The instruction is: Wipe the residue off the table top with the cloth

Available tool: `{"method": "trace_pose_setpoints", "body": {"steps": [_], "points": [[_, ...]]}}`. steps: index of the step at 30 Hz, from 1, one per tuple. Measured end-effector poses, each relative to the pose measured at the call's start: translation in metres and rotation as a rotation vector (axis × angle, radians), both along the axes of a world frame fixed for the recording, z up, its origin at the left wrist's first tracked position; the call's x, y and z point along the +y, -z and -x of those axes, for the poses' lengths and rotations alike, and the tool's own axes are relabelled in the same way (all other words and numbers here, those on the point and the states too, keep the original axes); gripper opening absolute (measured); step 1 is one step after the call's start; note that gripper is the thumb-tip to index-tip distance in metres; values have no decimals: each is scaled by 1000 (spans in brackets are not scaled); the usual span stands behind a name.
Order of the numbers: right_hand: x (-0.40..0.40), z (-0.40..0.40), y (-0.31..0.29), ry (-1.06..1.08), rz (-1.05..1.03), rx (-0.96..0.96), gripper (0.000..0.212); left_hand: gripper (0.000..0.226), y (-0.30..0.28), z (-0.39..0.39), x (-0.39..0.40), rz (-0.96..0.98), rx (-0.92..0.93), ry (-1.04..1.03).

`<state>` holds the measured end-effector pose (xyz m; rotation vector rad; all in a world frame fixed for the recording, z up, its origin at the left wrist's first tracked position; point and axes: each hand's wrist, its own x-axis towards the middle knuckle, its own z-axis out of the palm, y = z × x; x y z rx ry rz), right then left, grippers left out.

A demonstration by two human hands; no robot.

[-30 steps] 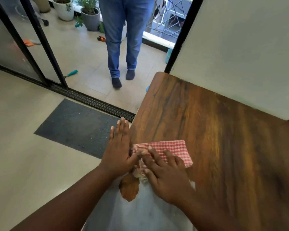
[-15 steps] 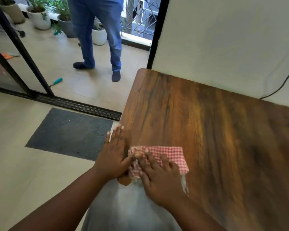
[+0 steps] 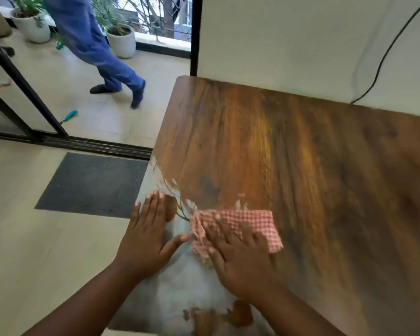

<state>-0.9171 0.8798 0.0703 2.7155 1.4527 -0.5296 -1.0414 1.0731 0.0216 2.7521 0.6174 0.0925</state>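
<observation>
Wooden table (image 3: 301, 154) looks mostly clean far and right; whitish residue (image 3: 180, 275) covers the near left corner. Right hand (image 3: 238, 258) presses the cloth (image 3: 252, 221) with flat fingers; left hand (image 3: 146, 238) rests flat, possibly on residue.

The right hand (image 3: 240, 258) is pressing flat on a red-and-white checked cloth (image 3: 250, 223) near the left edge of the wooden table top (image 3: 313, 178), while the left hand (image 3: 147, 238) is lying open just beside it on the whitish residue (image 3: 189, 282) smeared over that corner. Beyond the dark doormat (image 3: 90, 185), a person in blue trousers (image 3: 92, 40) is stepping across the balcony tiles past white plant pots (image 3: 121, 41), with a teal-handled tool (image 3: 69, 115) lying near the door track.
</observation>
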Motion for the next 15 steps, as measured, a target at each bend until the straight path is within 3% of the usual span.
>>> {"method": "trace_pose_setpoints", "body": {"steps": [4,9,12,15], "points": [[-49,-22,-5,143,93,6,54,94,-5,7,-6,-3,-20,-14],[17,-58,0,331,60,46,56,97,-2,1,-2,16,-13,-49],[39,-22,0,221,21,60,54,97,-1,2,-2,40,-12,-84],[-2,32,5,52,-16,0,52,97,0,1,-1,29,9,-86]]}}
